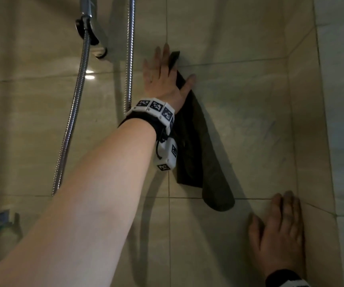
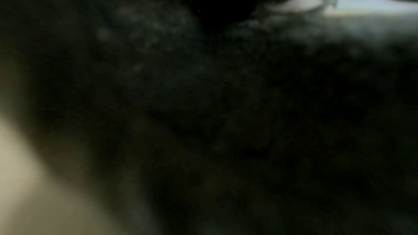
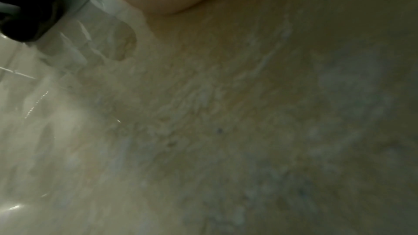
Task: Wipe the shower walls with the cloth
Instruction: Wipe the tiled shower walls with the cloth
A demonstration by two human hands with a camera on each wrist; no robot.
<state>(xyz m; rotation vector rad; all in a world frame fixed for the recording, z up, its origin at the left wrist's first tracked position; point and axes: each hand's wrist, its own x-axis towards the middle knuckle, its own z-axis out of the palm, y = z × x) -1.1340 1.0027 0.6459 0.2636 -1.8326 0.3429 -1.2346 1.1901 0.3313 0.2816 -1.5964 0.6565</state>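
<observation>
In the head view the left hand (image 1: 162, 79) lies flat against the beige tiled shower wall (image 1: 239, 125), fingers straight and spread upward, thumb stretched out to the right. This grip is apart, not curled: the palm and straight fingers press a dark cloth (image 1: 196, 146) to the tiles. A corner of the cloth pokes out above the fingers, just right of the fingertips; the rest passes under the palm and hangs down and to the right past the wrist, ending in a rounded fold near a horizontal grout line. A band of white blocks with black-and-white markers (image 1: 156, 107) circles the left wrist.

The right hand (image 1: 277, 235) rests lower and further right on the same wall, close to the inside corner where it meets the side wall (image 1: 337, 100). Its fingers are straight and point upward, holding nothing, and it is apart from the cloth's lower end.

Left of the left hand hang two metal shower hoses (image 1: 77, 112), with a chrome fitting (image 1: 92, 32) above them.

The left wrist view is dark and blurred, mostly filled by fuzzy dark fabric. The right wrist view shows blurred, streaky tile close up.
</observation>
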